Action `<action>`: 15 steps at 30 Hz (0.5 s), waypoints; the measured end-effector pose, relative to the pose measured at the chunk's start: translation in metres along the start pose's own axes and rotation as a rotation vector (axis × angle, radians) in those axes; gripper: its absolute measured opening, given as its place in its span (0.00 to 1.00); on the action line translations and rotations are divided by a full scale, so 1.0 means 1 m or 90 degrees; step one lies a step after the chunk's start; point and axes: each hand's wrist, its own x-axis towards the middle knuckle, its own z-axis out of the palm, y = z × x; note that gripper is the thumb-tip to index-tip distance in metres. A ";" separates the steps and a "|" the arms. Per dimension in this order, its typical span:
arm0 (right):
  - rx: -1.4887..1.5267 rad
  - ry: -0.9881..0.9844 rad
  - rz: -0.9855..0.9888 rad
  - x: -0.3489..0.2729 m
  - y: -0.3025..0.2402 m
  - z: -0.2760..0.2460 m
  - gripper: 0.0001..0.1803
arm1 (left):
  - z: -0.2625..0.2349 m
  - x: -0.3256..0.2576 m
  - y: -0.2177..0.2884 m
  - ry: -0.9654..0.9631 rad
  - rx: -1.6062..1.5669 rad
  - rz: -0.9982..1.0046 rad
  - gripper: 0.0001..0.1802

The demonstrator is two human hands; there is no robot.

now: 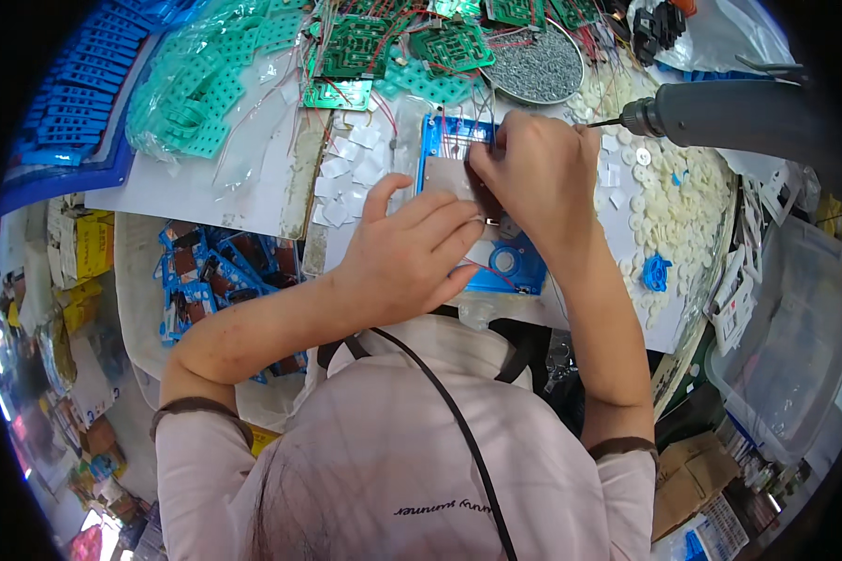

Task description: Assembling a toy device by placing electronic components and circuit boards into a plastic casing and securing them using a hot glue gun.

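Note:
A blue plastic casing [530, 268] lies on the worktop in front of me, with a round ring and thin red wires inside its near end. A flat brownish board [446, 175] sits over its middle. My left hand [407, 248] rests across the board and the casing's left side, fingers stretched and apart. Its fingertips are beside a small shiny metal piece [490, 222]. Over the casing's far right part, my right hand [538, 168] is closed, with fingers curled down. Whatever its fingertips pinch is hidden behind the hand.
A grey electric screwdriver [711, 114] points in from the right, near my right hand. Behind the casing are green circuit boards [355, 47] and a round dish of screws [538, 65]. White discs [678, 201] cover the right side. A bin of blue casings [225, 271] stands left.

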 end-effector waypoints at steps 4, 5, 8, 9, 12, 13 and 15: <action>-0.004 -0.002 0.035 0.001 -0.004 0.011 0.12 | 0.007 -0.005 0.002 0.029 -0.008 -0.010 0.24; 0.004 0.022 0.026 0.001 -0.005 0.013 0.11 | 0.008 -0.006 0.002 0.039 -0.008 -0.010 0.24; 0.013 -0.003 0.062 0.001 -0.007 0.013 0.11 | 0.008 -0.006 0.003 0.043 -0.004 -0.009 0.23; 0.001 -0.031 0.074 0.002 -0.008 0.012 0.11 | 0.008 -0.005 0.003 0.045 -0.007 -0.010 0.23; -0.012 -0.037 0.079 0.001 -0.006 0.011 0.11 | 0.006 -0.002 0.001 0.037 -0.027 -0.009 0.21; -0.002 0.013 0.061 -0.002 -0.003 0.016 0.10 | 0.002 0.001 0.000 0.026 -0.043 -0.006 0.20; 0.115 0.069 0.086 -0.003 0.000 0.015 0.09 | -0.002 0.008 -0.006 0.036 -0.090 -0.003 0.18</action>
